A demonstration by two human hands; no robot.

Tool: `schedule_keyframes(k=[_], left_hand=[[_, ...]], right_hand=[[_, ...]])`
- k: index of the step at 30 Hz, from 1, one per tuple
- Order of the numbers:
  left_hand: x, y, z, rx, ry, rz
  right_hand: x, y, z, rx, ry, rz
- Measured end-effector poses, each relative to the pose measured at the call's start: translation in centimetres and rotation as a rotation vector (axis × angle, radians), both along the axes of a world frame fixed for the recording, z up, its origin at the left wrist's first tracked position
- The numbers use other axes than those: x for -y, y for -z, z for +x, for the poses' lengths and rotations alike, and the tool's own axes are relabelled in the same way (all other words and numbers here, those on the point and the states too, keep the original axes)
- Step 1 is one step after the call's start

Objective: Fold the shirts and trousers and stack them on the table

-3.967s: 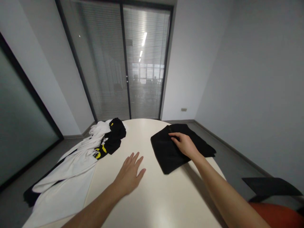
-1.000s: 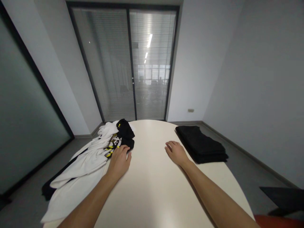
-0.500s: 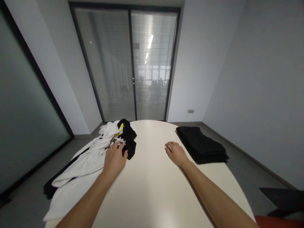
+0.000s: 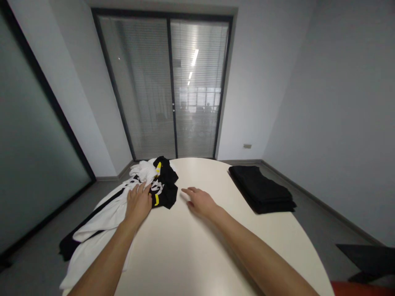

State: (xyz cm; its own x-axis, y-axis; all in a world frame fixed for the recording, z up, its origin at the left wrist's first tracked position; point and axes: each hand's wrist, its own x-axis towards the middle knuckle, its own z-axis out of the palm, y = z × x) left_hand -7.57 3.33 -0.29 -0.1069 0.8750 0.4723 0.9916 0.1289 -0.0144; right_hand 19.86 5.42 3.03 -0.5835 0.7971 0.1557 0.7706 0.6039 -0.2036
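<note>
My left hand (image 4: 139,203) lies on the pile of clothes at the table's left, its fingers spread over a crumpled white garment (image 4: 112,213). Beside its thumb is a black garment (image 4: 168,193) with yellow and white print, bunched at the pile's right end. My right hand (image 4: 200,201) hovers over the middle of the table with its fingers stretched toward the black garment. A small gap separates its fingertips from the cloth, and it holds nothing.
A stack of folded black cloth (image 4: 262,189) rests on the right side of the rounded white table (image 4: 173,255). Some clothes hang over the left edge. A dark object (image 4: 367,259) and something red (image 4: 361,288) are at lower right. Glass doors with blinds (image 4: 166,94) stand beyond.
My right hand has moved left from near the folded stack toward the clothes pile. My left hand has shifted slightly left across the white garment, uncovering more of the black garment's print.
</note>
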Motion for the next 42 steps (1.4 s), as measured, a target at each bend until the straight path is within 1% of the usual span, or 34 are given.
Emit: schedule_keyframes(k=[3,5,7,9,11,14,16,19,21,24,28,30,32,35,37,38,39,40,42], left_hand=[[-0.1,0.0,-0.3,-0.015,0.120,0.018],[-0.1,0.0,-0.4,-0.030,0.177,0.019],[-0.1,0.0,-0.5,-0.042,0.185,0.012],[-0.2,0.0,-0.5,-0.030,0.129,0.012],[-0.2,-0.1,-0.6,0.008,0.035,0.029],[-0.3,-0.6,-1.1,0.064,-0.092,0.061],[-0.4,-1.0,-1.8,0.095,-0.146,0.065],[-0.3,-1.3,-2.8,0.156,-0.183,0.059],[-0.2,-1.5,-3.3,0.203,-0.179,0.048],[-0.1,-1.5,-3.9,0.275,-0.177,0.047],[0.0,-1.4,-4.6,0.378,-0.267,0.132],[0.0,-1.3,-4.8,0.403,-0.282,0.141],[0.0,-1.5,-4.6,0.395,-0.265,0.128],[0.2,-2.2,-3.6,0.323,-0.240,0.116],[0.4,-2.6,-2.7,0.251,-0.212,0.102],[0.4,-2.8,-2.4,0.218,-0.187,0.085],[0.5,-2.8,-2.2,0.193,-0.158,0.061],[0.5,-2.7,-2.0,0.176,-0.132,0.032],[0.4,-2.2,-2.2,0.167,-0.086,-0.035]], right_hand=[[0.4,0.2,-4.2,-0.011,-0.033,0.038],[0.4,0.7,-6.1,0.001,-0.037,0.043],[0.4,1.1,-6.8,0.009,-0.038,0.046],[0.3,1.1,-6.6,-0.017,-0.058,0.053],[0.4,0.6,-5.6,-0.082,-0.081,0.056],[0.9,-0.9,-3.2,-0.204,-0.083,0.084],[1.3,-2.1,-1.4,-0.276,-0.072,0.123],[1.4,-3.6,1.5,-0.398,-0.026,0.185],[0.9,-4.4,3.5,-0.497,0.056,0.231],[-0.7,-5.3,6.4,-0.691,0.212,0.321],[-3.3,-5.7,10.3,-0.912,0.486,0.399],[-4.2,-5.5,12.1,-0.919,0.561,0.445],[-4.8,-5.2,13.4,-0.877,0.611,0.472],[-5.0,-4.6,13.7,-0.700,0.638,0.463],[-4.7,-4.4,12.8,-0.556,0.603,0.437],[-4.4,-4.4,12.0,-0.501,0.549,0.407],[-3.9,-4.3,11.0,-0.464,0.463,0.361],[-3.4,-4.2,10.0,-0.433,0.334,0.294],[-2.2,-3.7,7.8,-0.378,-0.002,0.100]])
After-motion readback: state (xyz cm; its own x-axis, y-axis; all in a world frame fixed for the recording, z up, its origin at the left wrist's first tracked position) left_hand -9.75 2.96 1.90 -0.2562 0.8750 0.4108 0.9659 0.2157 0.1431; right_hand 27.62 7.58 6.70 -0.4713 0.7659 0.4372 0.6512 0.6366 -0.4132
